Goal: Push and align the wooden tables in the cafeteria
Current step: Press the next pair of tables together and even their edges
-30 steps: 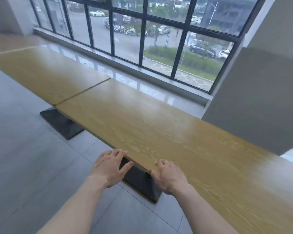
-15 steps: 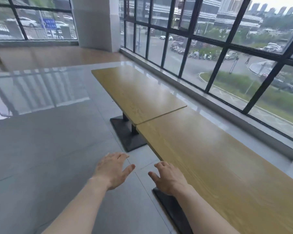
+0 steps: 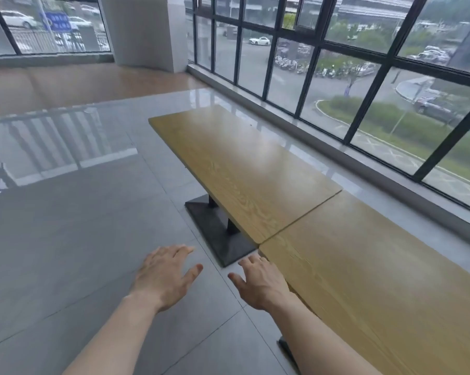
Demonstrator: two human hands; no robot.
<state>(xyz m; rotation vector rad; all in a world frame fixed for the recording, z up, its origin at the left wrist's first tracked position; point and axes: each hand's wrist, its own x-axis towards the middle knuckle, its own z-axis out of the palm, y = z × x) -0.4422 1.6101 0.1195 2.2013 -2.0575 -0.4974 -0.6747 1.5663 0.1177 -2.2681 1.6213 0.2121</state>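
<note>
Two long yellowish wood-grain tables sit end to end along the window wall, and they're the whole show here. The farther wooden worktop (image 3: 244, 169) runs from about the middle of the frame up toward 11 o'clock, and the nearer wooden worktop (image 3: 377, 288) fills the 4 o'clock corner. Their short ends meet along a thin dark seam that looks tight, and the long edges look roughly lined up, though the nearer one seems to stick out a hair on the floor side. Under the farther one there's a flat black metal pedestal base (image 3: 217, 234) on the grey tiled floor (image 3: 66, 253), pretty much dead center. Both bare hands are down at 6 o'clock, palms down, fingers loosely spread, holding nothing. The left hand (image 3: 166, 277) hovers over bare floor, well clear of either table. The right hand (image 3: 261, 282) is just beside the nearer worktop's corner, fingertips up near the seam end; I can't tell if it's actually touching the edge. Black-framed floor-to-ceiling windows (image 3: 309, 77) run from 12 to 3 o'clock, with a white square pillar (image 3: 144, 31) up at 11.
</note>
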